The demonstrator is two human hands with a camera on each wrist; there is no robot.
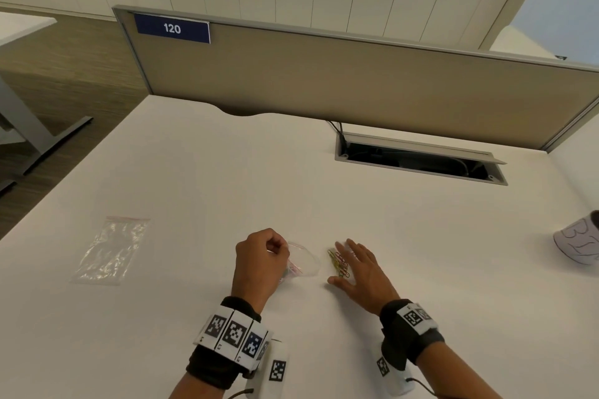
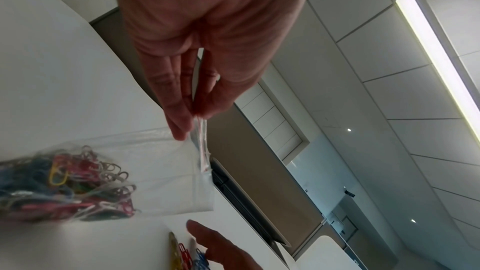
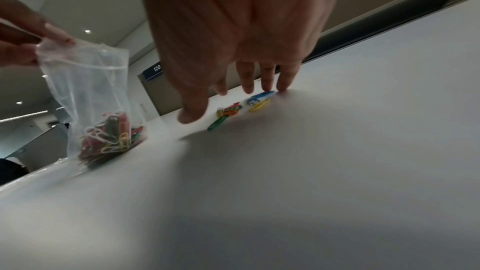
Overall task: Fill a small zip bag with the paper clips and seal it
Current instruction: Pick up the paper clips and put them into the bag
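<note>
Lower centre of head view | left hand (image 1: pixel 261 257) pinches zip bag (image 1: pixel 303 264) mouth | right hand (image 1: pixel 359 266) spread flat, fingertips just beside loose paper clips (image 1: pixel 338 264), bag to their left

paper clips in zip bag (image 3: pixel 109 137): red, yellow, green, white, blue, pink mix. bag clear, thin red line at zip edge. loose paper clips (image 3: pixel 244 106) on desk: blue, yellow, red, green. desk (image 1: pixel 227 172) white. divider panel (image 1: pixel 324 81) beige, grey frame. sign (image 1: pixel 172 28) navy, white "120". wristbands (image 1: pixel 233 334) black, white-and-black square markers. spare bag (image 1: pixel 110 249) clear, red top line. mug (image 1: pixel 578 241) white, dark outline lettering.
</note>
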